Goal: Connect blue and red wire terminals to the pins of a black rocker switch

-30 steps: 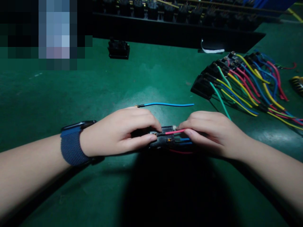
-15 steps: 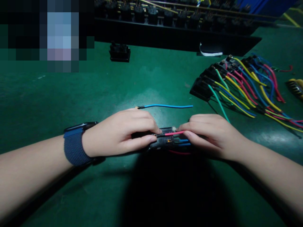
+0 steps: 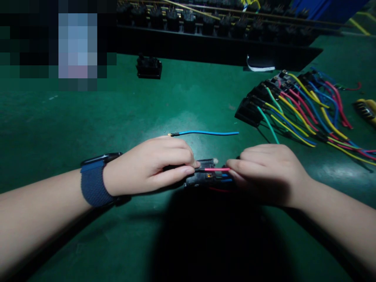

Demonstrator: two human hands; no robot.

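A black plastic socket housing (image 3: 199, 179) lies low in the middle of the head view, with blue wires running out of its right side. My left hand (image 3: 164, 162) is closed around its left end, thumb and index fingertip at the black-sleeved end of a red wire (image 3: 216, 169). The tip of that wire is hidden under the fingers. Thumb and forefinger of my right hand (image 3: 264, 170) pinch the wire's right part, which lies straight across the housing. Just beyond my left hand, a loose blue wire (image 3: 208, 133) with a metal terminal rests on the green table (image 3: 102, 105).
Several wired black housings (image 3: 252, 109) with coloured wires lie at the right. A single black housing (image 3: 149, 67) stands further back. Behind it runs a long black rack (image 3: 205, 43) of dark parts, with a white strip (image 3: 261, 69) near its front. A yellow-black object (image 3: 366, 109) sits at the right edge.
My right hand has tilted and shifted slightly right and down along the red wire, which now lies more level. My left hand has hardly moved.
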